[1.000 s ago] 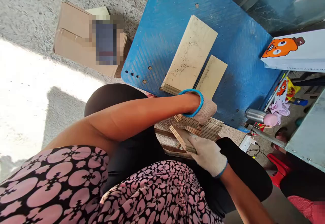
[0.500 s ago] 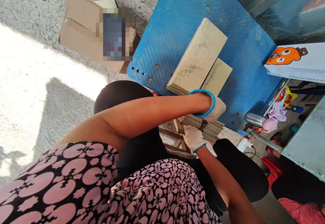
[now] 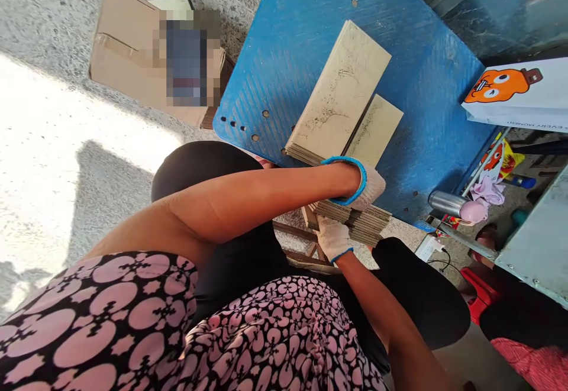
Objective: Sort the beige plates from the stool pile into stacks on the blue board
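Observation:
My left hand (image 3: pixel 370 187), in a white knit glove with a blue cuff, reaches across over a stack of thin edge-on panels (image 3: pixel 370 225); its fingers are hidden beyond the wrist. My right hand (image 3: pixel 333 239), gloved the same way, is closed at the near side of that stack, its fingers curled against the panel edges. Beyond the hands lies a pile of cream rectangular panels (image 3: pixel 344 92) with dark streaks. A shorter cream panel (image 3: pixel 377 131) lies beside it, partly behind my left hand.
The panels lie on a blue board with holes (image 3: pixel 252 83). A cardboard box (image 3: pixel 124 60) stands on the concrete at left. At right are a white paper bag (image 3: pixel 532 92), a steel flask (image 3: pixel 446 203), a power strip (image 3: pixel 428 249) and a red stool (image 3: pixel 477 293). Wooden slats (image 3: pixel 295 231) show below.
The whole view has shifted slightly, with most things sitting a little further left. Both hands stay at the stack, and the panels keep their places on the blue board.

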